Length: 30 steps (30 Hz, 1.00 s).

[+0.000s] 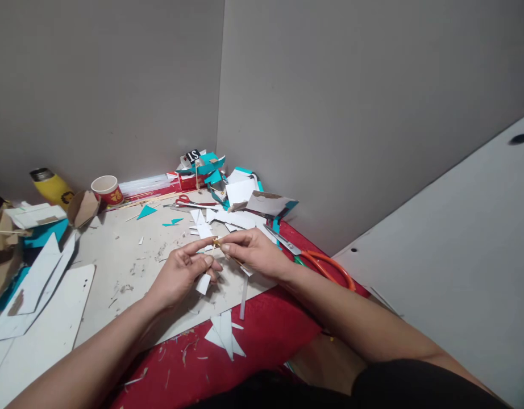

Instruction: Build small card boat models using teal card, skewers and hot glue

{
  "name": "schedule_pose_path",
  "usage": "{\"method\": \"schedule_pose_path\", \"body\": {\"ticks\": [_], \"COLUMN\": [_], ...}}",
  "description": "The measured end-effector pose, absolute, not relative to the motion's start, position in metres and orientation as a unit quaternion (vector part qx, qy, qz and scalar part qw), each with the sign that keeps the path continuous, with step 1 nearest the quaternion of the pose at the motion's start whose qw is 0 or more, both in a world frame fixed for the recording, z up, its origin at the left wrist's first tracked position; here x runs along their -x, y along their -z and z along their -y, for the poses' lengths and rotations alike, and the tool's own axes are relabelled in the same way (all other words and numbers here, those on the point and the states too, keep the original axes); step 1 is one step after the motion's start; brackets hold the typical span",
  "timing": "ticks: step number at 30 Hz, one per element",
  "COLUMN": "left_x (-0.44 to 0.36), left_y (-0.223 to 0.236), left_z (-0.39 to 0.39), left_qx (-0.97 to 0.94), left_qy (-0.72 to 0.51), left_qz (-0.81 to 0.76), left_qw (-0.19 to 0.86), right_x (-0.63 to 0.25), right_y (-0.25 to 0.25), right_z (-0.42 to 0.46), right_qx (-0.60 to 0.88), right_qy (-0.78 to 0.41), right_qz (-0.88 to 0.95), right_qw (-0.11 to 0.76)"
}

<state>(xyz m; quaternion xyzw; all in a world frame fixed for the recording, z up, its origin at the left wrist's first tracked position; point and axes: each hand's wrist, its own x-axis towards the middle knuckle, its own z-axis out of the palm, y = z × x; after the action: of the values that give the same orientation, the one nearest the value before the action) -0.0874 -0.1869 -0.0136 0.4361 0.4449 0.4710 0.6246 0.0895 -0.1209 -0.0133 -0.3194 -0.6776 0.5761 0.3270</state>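
Note:
My left hand [177, 275] pinches a thin wooden stick with a white paper piece [203, 284] at its lower end. Opposite it, my right hand [262, 254] is closed on a second thin stick, whose lower end carries a bit of white paper [246, 270]. Between my fingertips the upper ends of the sticks meet at a small yellow-brown piece [216, 242], too small to make out. Both hands are above the pale work board [117, 255]. Just past my right hand lie large orange-handled scissors [319, 262].
White and teal card scraps [245, 190] are heaped by the wall corner. Red-handled scissors [184, 199] lie before them. A paper cup [106, 189] and a yellow bottle [53, 188] stand at the back left. Cut card [34, 284] is piled left; paper scraps [225, 335] lie on the red cloth [262, 324].

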Motion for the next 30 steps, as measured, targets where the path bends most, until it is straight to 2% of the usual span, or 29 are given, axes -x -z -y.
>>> {"method": "schedule_pose_path", "body": {"ticks": [18, 30], "left_x": [0.0829, 0.0801], "left_y": [0.0119, 0.0142], "left_z": [0.1910, 0.1926], "left_qx": [-0.442, -0.423], "left_qy": [-0.497, -0.507], "left_qz": [-0.445, -0.433], "left_qw": [0.599, 0.613], "right_x": [-0.0849, -0.0820], "right_y": [0.0117, 0.0174], "right_z": [0.1197, 0.1241], "right_qx": [0.324, 0.291], "right_qy": [-0.679, -0.659], "right_qz": [0.601, 0.629], "right_qw": [0.271, 0.293]}}
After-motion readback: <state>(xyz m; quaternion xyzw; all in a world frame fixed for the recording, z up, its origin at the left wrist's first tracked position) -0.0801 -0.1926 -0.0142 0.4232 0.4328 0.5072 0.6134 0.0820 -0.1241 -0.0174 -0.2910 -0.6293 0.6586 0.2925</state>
